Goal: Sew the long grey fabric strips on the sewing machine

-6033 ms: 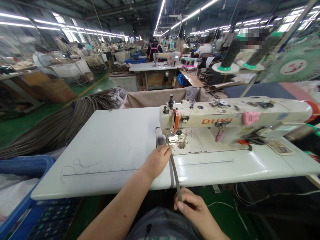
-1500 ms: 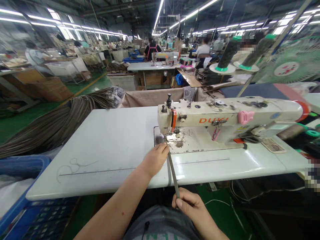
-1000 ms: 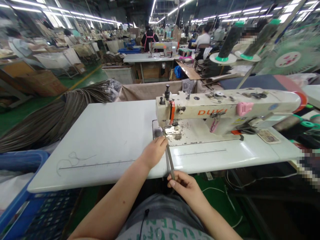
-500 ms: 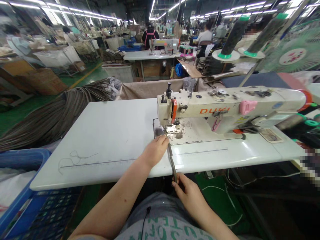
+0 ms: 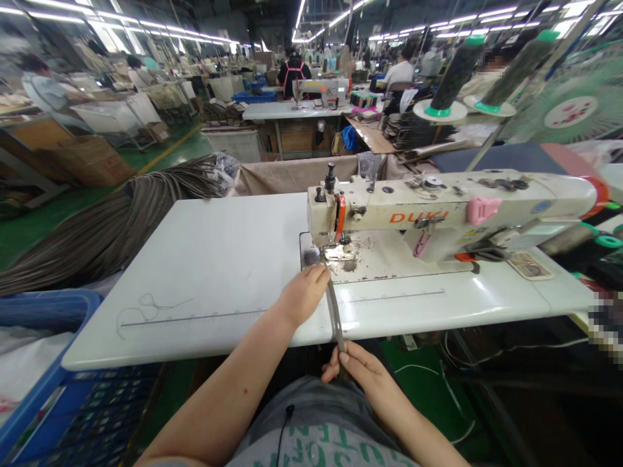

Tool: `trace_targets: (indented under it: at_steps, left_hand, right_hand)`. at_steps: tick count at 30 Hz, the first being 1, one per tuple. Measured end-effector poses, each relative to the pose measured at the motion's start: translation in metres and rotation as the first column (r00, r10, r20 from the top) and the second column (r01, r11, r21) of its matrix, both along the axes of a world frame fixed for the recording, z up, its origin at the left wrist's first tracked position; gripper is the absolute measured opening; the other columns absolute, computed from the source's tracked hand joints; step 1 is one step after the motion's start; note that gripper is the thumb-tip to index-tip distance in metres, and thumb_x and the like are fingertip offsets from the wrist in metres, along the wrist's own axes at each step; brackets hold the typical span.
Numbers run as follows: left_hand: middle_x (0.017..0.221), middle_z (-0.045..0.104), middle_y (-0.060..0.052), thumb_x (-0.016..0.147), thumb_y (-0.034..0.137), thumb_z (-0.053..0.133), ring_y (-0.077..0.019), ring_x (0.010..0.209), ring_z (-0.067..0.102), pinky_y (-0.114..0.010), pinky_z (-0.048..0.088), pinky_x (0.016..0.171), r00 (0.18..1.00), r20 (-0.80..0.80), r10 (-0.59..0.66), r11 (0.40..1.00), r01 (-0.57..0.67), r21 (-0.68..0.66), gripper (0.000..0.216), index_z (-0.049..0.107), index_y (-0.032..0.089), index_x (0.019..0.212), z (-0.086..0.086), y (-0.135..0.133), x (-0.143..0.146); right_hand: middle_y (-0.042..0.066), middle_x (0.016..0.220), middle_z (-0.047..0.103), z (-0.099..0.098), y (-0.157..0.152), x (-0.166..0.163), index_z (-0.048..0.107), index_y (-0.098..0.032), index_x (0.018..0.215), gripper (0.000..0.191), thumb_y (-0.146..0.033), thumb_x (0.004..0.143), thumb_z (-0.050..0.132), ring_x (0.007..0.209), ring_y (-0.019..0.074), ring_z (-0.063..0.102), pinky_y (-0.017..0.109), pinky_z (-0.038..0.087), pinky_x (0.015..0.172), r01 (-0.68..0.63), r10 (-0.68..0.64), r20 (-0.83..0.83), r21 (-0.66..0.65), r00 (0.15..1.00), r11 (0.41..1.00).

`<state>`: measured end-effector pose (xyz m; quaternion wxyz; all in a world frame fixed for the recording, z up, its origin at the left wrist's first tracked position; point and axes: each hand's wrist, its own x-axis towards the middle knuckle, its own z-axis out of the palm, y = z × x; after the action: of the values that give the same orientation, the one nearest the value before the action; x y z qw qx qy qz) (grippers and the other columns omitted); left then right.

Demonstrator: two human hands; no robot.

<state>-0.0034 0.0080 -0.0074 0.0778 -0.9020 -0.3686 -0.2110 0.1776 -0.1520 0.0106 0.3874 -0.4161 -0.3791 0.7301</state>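
Narrow strip (image 5: 335, 310): at centre of frame, slightly low; crosses front edge of table (image 5: 209, 253); lower portion hangs beyond edge, between the hands' grips.
Long axis of strip: runs nearly top to bottom of frame, upper end leaning slightly left, toward head of sewing machine (image 5: 452, 204).
Upper end of strip: passes toward bright metal plate (image 5: 343, 255) below machine head; exact end hidden by fingers and foot.
Left hand (image 5: 306, 292): left of strip's upper stretch, nearer of the two to machine head; fingers drawn together, tips on strip; whether pinching or merely pressing, cannot tell.
Strip from left fingertips: downward and slightly right in frame.
Right hand (image 5: 360, 364): lower centre, below table edge; thumb and forefinger pinching strip, other fingers curled beneath.
Strip from right fingers: upward and slightly left, roughly in line with machine head.
Exposed length: short, between left fingertips and right pinch; appears fairly straight.
Table markings: printed ruler scale (image 5: 195, 318) left of strip, running across its line; loose thread (image 5: 150, 301) beside and over scale, lower left.
Left side of frame: large bundle of dark strips (image 5: 97, 227) beyond table; blue crate (image 5: 92, 301) at lower left.
Upper right of frame: two thread cones (image 5: 452, 78) on stand; fan (image 5: 569, 110) just beside.
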Motion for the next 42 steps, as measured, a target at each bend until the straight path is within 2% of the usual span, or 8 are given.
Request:
trace_targets:
  at_steps: [4,8,13,18,22,26,34,42]
  left_hand:
    - [0.126,0.067,-0.013,0.103,0.015,0.045,-0.0239,0.125,0.064,-0.039,0.051,0.114,1.000,-0.020,-0.002,1.000,0.002,-0.004,0.021,0.061,0.015,0.118,0.000,-0.001,0.000]
    - [0.126,0.067,-0.013,0.104,0.016,0.045,-0.0234,0.124,0.064,-0.039,0.052,0.112,1.000,-0.007,0.009,1.000,-0.010,-0.015,0.021,0.060,0.016,0.118,0.002,-0.001,0.000]
    - [0.127,0.066,-0.013,0.104,0.016,0.044,-0.0239,0.125,0.063,-0.039,0.050,0.114,0.999,-0.039,-0.006,1.000,0.005,-0.011,0.022,0.060,0.015,0.119,0.000,0.000,-0.001]
    - [0.129,0.065,-0.013,0.102,0.015,0.046,-0.0240,0.127,0.062,-0.041,0.049,0.115,0.999,-0.040,-0.006,1.000,0.006,-0.019,0.023,0.058,0.016,0.122,-0.003,0.001,-0.001]
    - [0.129,0.065,-0.013,0.102,0.014,0.046,-0.0242,0.126,0.063,-0.042,0.050,0.114,1.000,-0.021,-0.002,1.000,0.002,-0.013,0.024,0.058,0.017,0.122,-0.002,0.000,-0.002]
    - [0.129,0.065,-0.014,0.102,0.014,0.046,-0.0241,0.126,0.064,-0.041,0.051,0.114,1.000,-0.028,-0.002,1.000,0.002,0.006,0.024,0.058,0.016,0.123,-0.001,0.000,-0.001]
    - [0.129,0.065,-0.015,0.103,0.015,0.045,-0.0239,0.125,0.063,-0.042,0.051,0.114,1.000,-0.007,-0.010,1.000,0.010,-0.003,0.022,0.059,0.015,0.120,0.002,-0.001,-0.001]
    - [0.128,0.065,-0.013,0.103,0.015,0.044,-0.0234,0.127,0.063,-0.042,0.050,0.114,1.000,0.029,-0.006,1.000,0.007,-0.030,0.024,0.059,0.017,0.122,0.002,-0.001,-0.001]
  right_hand:
    - [0.007,0.079,0.077,-0.001,0.002,0.003,0.071,-0.017,0.075,0.052,-0.065,0.094,0.065,0.072,0.0194,0.063,0.033,0.045,0.073,-0.022,0.020,0.114,0.009,0.993,1.000]
    - [0.004,0.065,0.069,-0.007,0.001,0.004,0.071,-0.015,0.067,0.057,-0.068,0.089,0.069,0.064,0.0152,0.056,0.029,0.041,0.068,0.005,-0.003,0.141,-0.014,0.990,1.000]
    - [-0.002,0.053,0.064,-0.017,-0.003,0.002,0.071,-0.016,0.087,0.048,-0.063,0.087,0.076,0.054,0.0133,0.058,0.026,0.039,0.060,0.074,-0.076,-0.004,-0.152,0.997,0.986]
    - [-0.005,0.050,0.060,-0.016,0.000,0.003,0.069,-0.018,0.094,0.052,-0.068,0.082,0.077,0.053,0.0149,0.059,0.029,0.044,0.063,0.076,-0.071,0.079,-0.069,0.994,0.995]
    - [-0.001,0.059,0.068,-0.014,0.002,0.004,0.066,-0.019,0.081,0.055,-0.074,0.082,0.073,0.057,0.0151,0.059,0.029,0.043,0.063,0.029,-0.033,0.190,0.023,0.981,0.999]
    - [0.001,0.063,0.071,-0.011,0.001,0.006,0.063,-0.020,0.072,0.054,-0.072,0.084,0.072,0.060,0.0154,0.059,0.029,0.044,0.064,-0.021,0.005,0.261,0.061,0.965,0.998]
    - [0.002,0.064,0.071,-0.002,0.001,0.006,0.067,-0.019,0.074,0.050,-0.067,0.085,0.074,0.061,0.0162,0.061,0.029,0.046,0.066,-0.029,0.019,0.196,0.052,0.980,0.998]
    - [0.004,0.071,0.072,0.002,-0.002,0.011,0.078,-0.017,0.078,0.044,-0.058,0.090,0.073,0.068,0.0170,0.059,0.030,0.043,0.071,0.000,0.001,0.134,-0.004,0.991,1.000]
